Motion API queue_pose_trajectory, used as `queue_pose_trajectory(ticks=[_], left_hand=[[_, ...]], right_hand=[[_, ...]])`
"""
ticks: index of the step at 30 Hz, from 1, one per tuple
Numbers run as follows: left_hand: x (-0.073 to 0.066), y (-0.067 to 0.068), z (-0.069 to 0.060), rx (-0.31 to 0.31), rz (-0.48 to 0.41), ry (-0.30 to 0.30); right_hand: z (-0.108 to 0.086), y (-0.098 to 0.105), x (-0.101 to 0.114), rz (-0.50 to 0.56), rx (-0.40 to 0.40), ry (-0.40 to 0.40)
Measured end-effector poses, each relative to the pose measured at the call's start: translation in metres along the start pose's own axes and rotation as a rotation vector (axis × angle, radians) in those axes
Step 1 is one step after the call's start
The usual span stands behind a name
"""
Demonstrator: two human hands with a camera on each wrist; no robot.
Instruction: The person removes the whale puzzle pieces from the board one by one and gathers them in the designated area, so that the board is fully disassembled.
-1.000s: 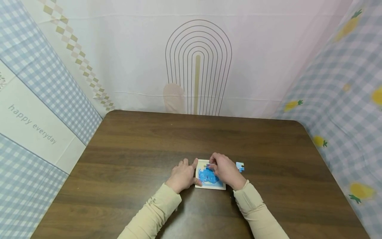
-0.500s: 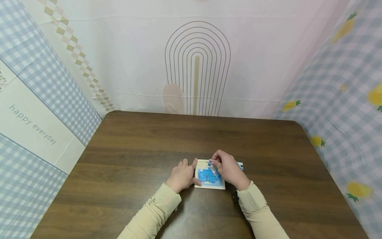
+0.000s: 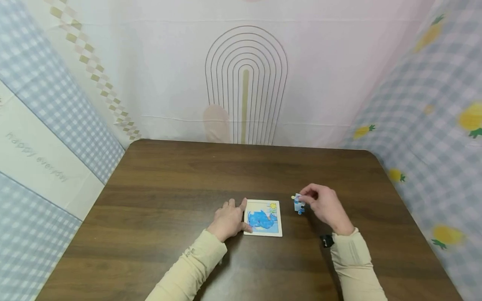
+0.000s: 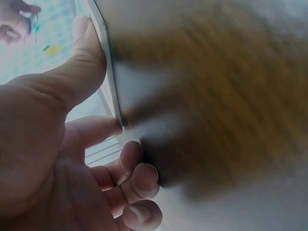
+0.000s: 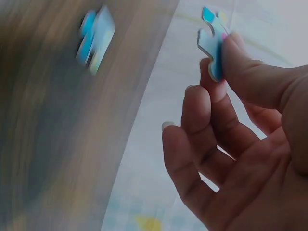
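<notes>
A square jigsaw board (image 3: 263,235) with a pale rim, a blue animal picture and a yellow shape in its top right corner lies flat on the table. My left hand (image 3: 227,219) rests along its left side, thumb and index finger spread and touching the edge, as the left wrist view confirms. To the right of the board, my right hand (image 3: 325,205) pinches a blue jigsaw piece (image 5: 209,48) between thumb and fingertips. A second jigsaw piece (image 5: 96,41) lies blurred on the table; in the head view the two pieces overlap and are hard to separate.
The brown wooden table (image 3: 188,175) stretches around the board on every side. A white patterned cloth (image 3: 169,75) hangs behind its far edge, and checked cloths hang at the left and right. A black strap (image 3: 327,241) shows at my right wrist.
My right hand has moved right, off the board, carrying a jigsaw piece to beside the loose one. The board's upper right has come into sight. My left hand stays at the left edge.
</notes>
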State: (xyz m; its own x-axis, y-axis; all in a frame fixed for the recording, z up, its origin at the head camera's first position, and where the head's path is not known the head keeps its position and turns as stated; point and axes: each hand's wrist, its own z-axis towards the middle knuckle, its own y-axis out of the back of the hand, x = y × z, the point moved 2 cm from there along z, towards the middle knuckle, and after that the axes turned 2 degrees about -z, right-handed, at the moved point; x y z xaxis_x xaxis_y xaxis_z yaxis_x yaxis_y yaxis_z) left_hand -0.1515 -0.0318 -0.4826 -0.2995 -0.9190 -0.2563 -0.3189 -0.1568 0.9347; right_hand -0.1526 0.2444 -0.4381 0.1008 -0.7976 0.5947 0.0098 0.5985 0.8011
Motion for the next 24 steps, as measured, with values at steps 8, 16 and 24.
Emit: queue_pose_trajectory(ticks=[8,16,24], left_hand=[[0.004,0.004,0.000,-0.004,-0.004,0.000],[0.002,0.002,-0.002,0.001,-0.017,-0.007],[0.000,0.000,0.000,-0.008,-0.008,-0.011]], right_hand=[[-0.002,0.015,-0.039,-0.037,0.053,-0.074],[-0.003,0.010,-0.059,-0.043,0.075,-0.111],[-0.001,0.004,-0.067,-0.080,0.076,-0.122]])
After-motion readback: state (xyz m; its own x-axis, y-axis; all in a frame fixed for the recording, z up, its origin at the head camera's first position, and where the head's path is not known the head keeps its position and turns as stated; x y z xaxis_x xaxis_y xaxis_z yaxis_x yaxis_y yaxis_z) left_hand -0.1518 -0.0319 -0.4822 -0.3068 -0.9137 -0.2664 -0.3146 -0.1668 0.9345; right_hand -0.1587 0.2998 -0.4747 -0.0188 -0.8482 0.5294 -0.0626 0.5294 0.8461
